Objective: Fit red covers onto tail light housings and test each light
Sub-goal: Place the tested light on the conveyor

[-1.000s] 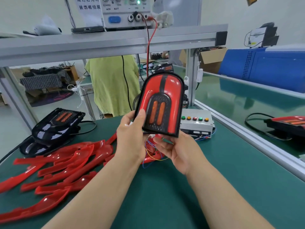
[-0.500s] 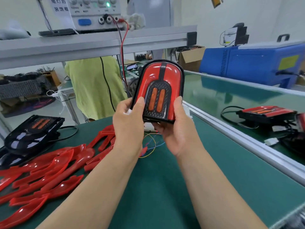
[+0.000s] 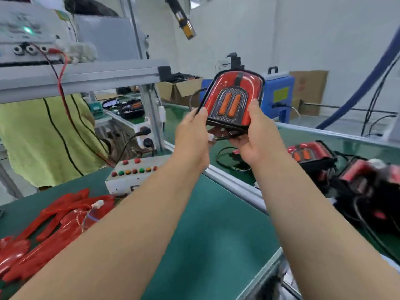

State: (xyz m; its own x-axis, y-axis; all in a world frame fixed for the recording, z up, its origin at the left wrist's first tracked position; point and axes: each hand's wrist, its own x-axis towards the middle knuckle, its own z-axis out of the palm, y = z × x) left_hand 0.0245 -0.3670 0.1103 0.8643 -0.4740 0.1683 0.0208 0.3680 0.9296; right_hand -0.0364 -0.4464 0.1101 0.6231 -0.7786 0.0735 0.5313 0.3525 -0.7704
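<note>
Two hands do the work in the head view, the only one given. Your left hand [image 3: 191, 128] and right hand [image 3: 254, 135] hold one tail light [image 3: 236, 109] up in the air, upright and facing you, beyond the far edge of the green bench [image 3: 205, 224]. Your left thumb [image 3: 201, 114] presses on the front rim at the lower left and your right thumb [image 3: 254, 107] at the lower right. The other fingers go behind the black housing [image 3: 227, 124], and how they lie cannot be told. The red cover [image 3: 252, 89] sits on the housing around two orange bars [image 3: 227, 103]. Whether they are lit is unclear. The lead hangs below between your palms, its white connector [image 3: 211, 137] just beside your left hand.

To your right, other covered tail lights [image 3: 307, 153] lie with their leads on the lower green line [image 3: 303, 137]. On the bench sits the push-button test box [image 3: 134, 176], with loose red covers [image 3: 54, 219] nearer you on the left.

You seem to be checking a fitted light, or about to pass it to the line. Look round the whole rim for a gap before you let go. Grip at the edges, not on the lens face. Gather the dangling lead so it cannot catch on the aluminium rail [image 3: 233, 185]. Lay the light face up, clear of the others.
</note>
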